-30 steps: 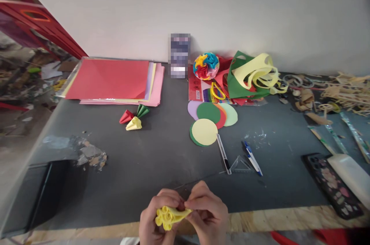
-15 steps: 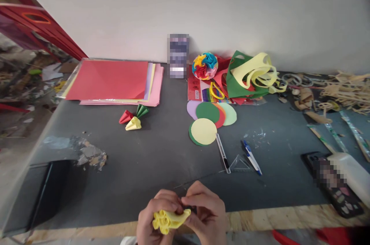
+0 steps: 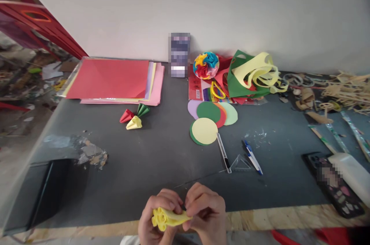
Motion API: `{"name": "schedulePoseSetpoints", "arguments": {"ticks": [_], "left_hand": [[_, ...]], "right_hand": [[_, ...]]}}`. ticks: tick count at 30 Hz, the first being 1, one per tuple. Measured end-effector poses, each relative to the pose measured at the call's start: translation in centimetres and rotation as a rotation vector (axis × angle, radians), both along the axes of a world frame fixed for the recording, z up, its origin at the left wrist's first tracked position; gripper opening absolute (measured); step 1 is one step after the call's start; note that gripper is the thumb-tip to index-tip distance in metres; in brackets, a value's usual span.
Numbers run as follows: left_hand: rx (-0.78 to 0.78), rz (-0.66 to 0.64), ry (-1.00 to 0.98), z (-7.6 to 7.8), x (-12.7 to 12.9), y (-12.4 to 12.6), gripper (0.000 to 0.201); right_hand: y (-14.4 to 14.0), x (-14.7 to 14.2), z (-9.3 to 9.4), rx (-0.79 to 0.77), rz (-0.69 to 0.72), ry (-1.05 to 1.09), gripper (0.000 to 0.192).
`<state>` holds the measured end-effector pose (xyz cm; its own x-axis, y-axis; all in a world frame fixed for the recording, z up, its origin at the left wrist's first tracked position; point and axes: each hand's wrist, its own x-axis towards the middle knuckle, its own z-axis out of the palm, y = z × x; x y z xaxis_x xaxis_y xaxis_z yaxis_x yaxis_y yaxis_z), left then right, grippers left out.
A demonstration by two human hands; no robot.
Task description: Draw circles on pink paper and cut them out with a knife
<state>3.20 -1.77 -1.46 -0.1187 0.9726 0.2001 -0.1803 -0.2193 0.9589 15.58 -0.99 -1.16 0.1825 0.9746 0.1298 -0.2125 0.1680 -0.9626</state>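
At the near edge of the table, a folded yellow paper piece [image 3: 170, 218] with curled, ruffled ends pointing left lies between my hands. My left hand [image 3: 146, 220] is closed around its ruffled end, fingers over the top and thumb beneath. With fingertips and thumb, my right hand [image 3: 208, 210] pinches its narrow right tip. Beyond them on the table sit folded paper cones: a red one [image 3: 126, 116], a green one [image 3: 143, 110] and a pale yellow one [image 3: 134, 123]. Several paper circles overlap farther off, a pale yellow circle [image 3: 204, 130] on top.
A utility knife [image 3: 223, 152], clear set square [image 3: 241, 164] and pen [image 3: 252, 157] lie mid-table. Behind are a paper stack [image 3: 110, 79], a multicoloured paper ball [image 3: 206, 65] and cut paper scraps [image 3: 243, 77]. A dark case [image 3: 37, 195] stands left; a phone [image 3: 335, 187] lies right.
The yellow paper piece has tilted slightly, its ruffled end turning more to the left. My right fingers have shifted their pinch at its tip; both hands still hold it.
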Motion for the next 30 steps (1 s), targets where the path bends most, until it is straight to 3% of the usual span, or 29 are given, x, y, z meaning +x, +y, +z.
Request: {"name": "schedulePoseSetpoints", "arguments": {"ticks": [5, 9, 17, 23, 30], "left_hand": [[-0.054, 0.023, -0.035, 0.2, 0.0, 0.2, 0.022], [-0.077, 0.046, -0.045, -0.2, -0.3, 0.1, 0.034], [-0.130, 0.119, -0.040, -1.5, -0.7, -0.9, 0.039], [-0.097, 0.130, -0.032, -1.1, -0.6, -0.7, 0.036], [-0.041, 0.130, 0.007, -0.8, -0.7, -0.4, 0.036]], "right_hand": [[0.4, 0.0, 0.3, 0.051, 0.049, -0.018, 0.017], [0.6, -0.1, 0.7, 0.041, 0.080, -0.011, 0.010], [0.7, -0.9, 0.4, 0.123, 0.066, -0.016, 0.019], [0.5, -1.4, 0.2, 0.031, 0.063, 0.079, 0.033], [0.9, -0.9, 1.2, 0.078, 0.143, 0.003, 0.028]]}}
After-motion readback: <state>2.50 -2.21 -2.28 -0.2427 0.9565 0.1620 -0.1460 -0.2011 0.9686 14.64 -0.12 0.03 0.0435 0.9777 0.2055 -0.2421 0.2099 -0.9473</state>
